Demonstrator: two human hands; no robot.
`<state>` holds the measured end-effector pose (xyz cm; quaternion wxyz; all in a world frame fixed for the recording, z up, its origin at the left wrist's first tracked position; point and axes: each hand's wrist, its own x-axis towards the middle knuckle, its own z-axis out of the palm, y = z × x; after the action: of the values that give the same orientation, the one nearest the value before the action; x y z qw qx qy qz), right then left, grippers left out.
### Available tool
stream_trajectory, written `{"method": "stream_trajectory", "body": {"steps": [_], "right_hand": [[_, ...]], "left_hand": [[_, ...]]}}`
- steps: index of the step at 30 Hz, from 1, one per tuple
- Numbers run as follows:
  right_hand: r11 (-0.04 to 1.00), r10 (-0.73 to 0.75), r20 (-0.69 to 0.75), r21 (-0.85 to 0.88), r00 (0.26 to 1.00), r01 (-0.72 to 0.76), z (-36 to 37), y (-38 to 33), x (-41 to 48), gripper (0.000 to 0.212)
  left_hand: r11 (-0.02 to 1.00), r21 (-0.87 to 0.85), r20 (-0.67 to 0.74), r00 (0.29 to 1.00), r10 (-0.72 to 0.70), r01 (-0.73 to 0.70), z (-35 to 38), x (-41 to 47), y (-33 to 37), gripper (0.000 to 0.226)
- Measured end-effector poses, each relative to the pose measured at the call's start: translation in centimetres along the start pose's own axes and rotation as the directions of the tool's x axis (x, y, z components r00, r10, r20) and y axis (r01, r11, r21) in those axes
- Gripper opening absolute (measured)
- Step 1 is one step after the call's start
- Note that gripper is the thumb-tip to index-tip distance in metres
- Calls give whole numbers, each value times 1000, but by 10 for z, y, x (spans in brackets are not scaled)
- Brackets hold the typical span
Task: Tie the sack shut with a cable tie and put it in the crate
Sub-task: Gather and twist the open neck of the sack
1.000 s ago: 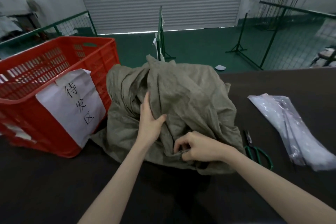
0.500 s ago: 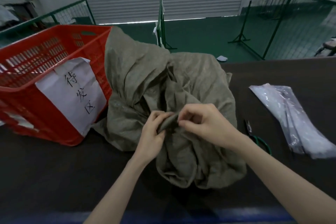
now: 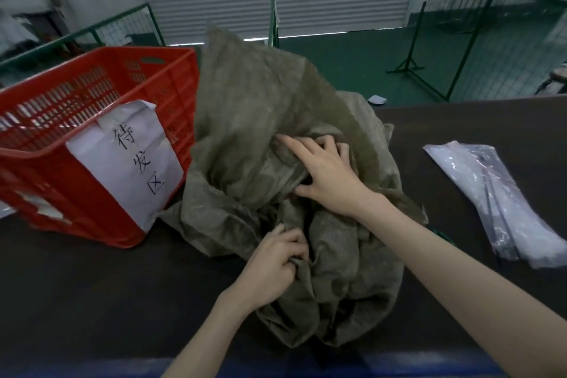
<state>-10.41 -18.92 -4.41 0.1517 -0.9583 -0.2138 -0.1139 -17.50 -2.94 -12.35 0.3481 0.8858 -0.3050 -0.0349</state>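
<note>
A crumpled olive-grey woven sack (image 3: 245, 120) lies on the dark table, one flap standing up against the red crate (image 3: 40, 169) at the left. My left hand (image 3: 276, 264) is closed on a bunch of the sack's cloth near the front. Farther back, my right hand (image 3: 325, 172) presses on a fold of the sack with its fingers spread and curled into the cloth. A clear plastic bag of cable ties (image 3: 497, 202) lies on the table at the right. No loose cable tie is visible in either hand.
The crate carries a white paper label (image 3: 129, 163) with handwritten characters. A green scissors handle (image 3: 441, 235) peeks out beside my right forearm. Beyond the table's far edge are a green floor, green fence panels and a grey roller door.
My right hand has moved away from my left hand to a fold farther back. My left hand has pulled its bunch of cloth toward me. The sack's flap stands higher against the crate.
</note>
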Motion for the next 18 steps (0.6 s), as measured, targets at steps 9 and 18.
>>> {"method": "stream_trajectory", "body": {"steps": [9, 18], "right_hand": [[994, 96, -18, -43, 995, -97, 1, 39, -9, 35], [887, 461, 256, -149, 850, -437, 8, 61, -60, 31]], "left_hand": [[901, -431, -54, 995, -85, 53, -31, -15, 1, 32], [554, -826, -278, 778, -564, 106, -10, -9, -9, 23]]}}
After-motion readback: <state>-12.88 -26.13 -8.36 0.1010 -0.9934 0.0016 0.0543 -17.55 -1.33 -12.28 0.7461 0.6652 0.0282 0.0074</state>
